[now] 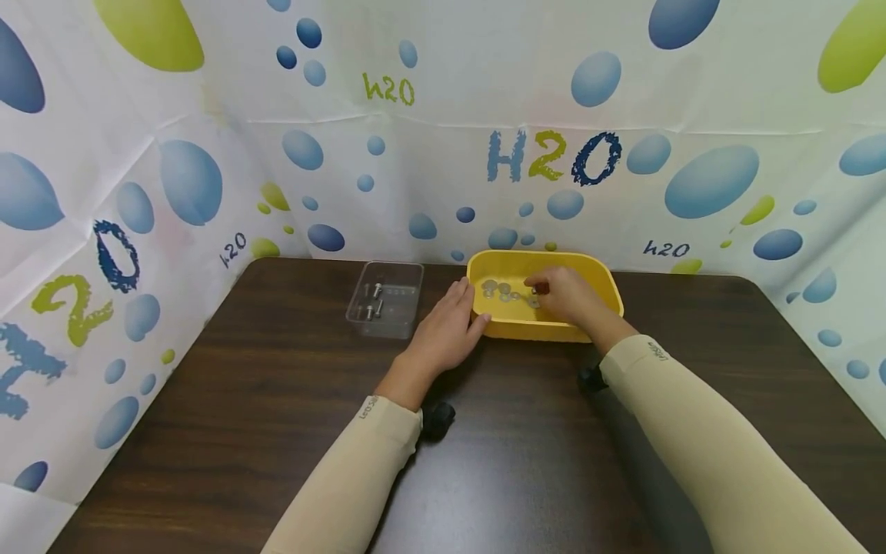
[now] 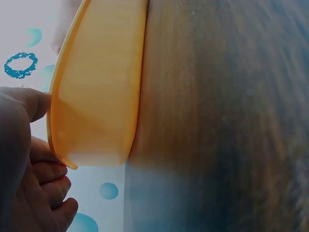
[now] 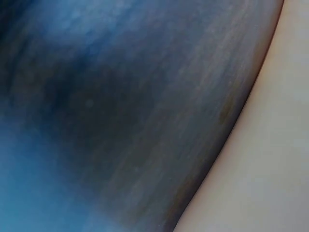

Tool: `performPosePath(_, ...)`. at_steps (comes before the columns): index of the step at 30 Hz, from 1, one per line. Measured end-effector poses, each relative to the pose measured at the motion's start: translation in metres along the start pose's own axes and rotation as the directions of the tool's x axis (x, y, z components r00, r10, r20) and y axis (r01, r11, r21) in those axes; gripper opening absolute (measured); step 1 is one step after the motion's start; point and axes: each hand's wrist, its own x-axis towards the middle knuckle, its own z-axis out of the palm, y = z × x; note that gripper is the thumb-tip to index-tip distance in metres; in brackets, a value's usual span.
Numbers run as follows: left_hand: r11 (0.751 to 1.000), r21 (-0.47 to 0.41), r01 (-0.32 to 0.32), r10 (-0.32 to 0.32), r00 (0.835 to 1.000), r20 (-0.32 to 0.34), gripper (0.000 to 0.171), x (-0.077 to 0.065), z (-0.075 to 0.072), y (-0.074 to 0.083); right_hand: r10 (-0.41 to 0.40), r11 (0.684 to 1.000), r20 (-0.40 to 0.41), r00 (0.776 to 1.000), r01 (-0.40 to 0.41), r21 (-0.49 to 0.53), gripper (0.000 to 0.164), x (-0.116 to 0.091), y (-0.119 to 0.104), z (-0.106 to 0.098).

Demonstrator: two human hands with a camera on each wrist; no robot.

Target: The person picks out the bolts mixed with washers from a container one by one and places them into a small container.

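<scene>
My left hand (image 1: 446, 327) grips the near left corner of a yellow plastic tray (image 1: 533, 331), thumb over the front rim and fingers along the left side. In the left wrist view, the bent thumb and fingers of that hand (image 2: 41, 159) meet the rim of the tray (image 2: 96, 87). Several small silvery discs (image 1: 505, 288) lie on the tray's floor. My right hand (image 1: 564, 294) reaches inside, its fingers bent down beside the rightmost disc (image 1: 533, 302). I cannot tell whether those fingertips pinch a small piece. The right wrist view catches only blurred tabletop and bare skin.
Left of the tray stands a clear plastic box (image 1: 401, 327) with several metal bolts (image 1: 377, 291) in it. Both sit near the back of the dark wooden table (image 1: 291, 415). A white printed sheet (image 1: 429, 161) hangs behind and along the sides.
</scene>
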Motion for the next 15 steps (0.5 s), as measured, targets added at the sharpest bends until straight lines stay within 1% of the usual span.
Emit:
performPosePath(4,1.000,0.006,0.004,-0.004,1.000,0.005,0.072,0.0002,0.0003,0.0003,-0.003,1.000,-0.021,1.000,0.003,-0.002,0.030,-0.0013,-0.0013,0.0004)
performPosePath(11,1.000,0.013,0.001,-0.001,1.000,0.004,0.071,0.0006,-0.0003,0.0012,0.015,1.000,-0.021,1.000,-0.016,-0.005,0.030,-0.0021,-0.0029,-0.0012)
performPosePath(15,1.000,0.009,0.002,-0.002,1.000,0.005,0.071,0.0003,0.0005,0.0009,0.003,1.000,-0.035,0.999,-0.004,-0.025,0.028,-0.0030,-0.0049,-0.0025)
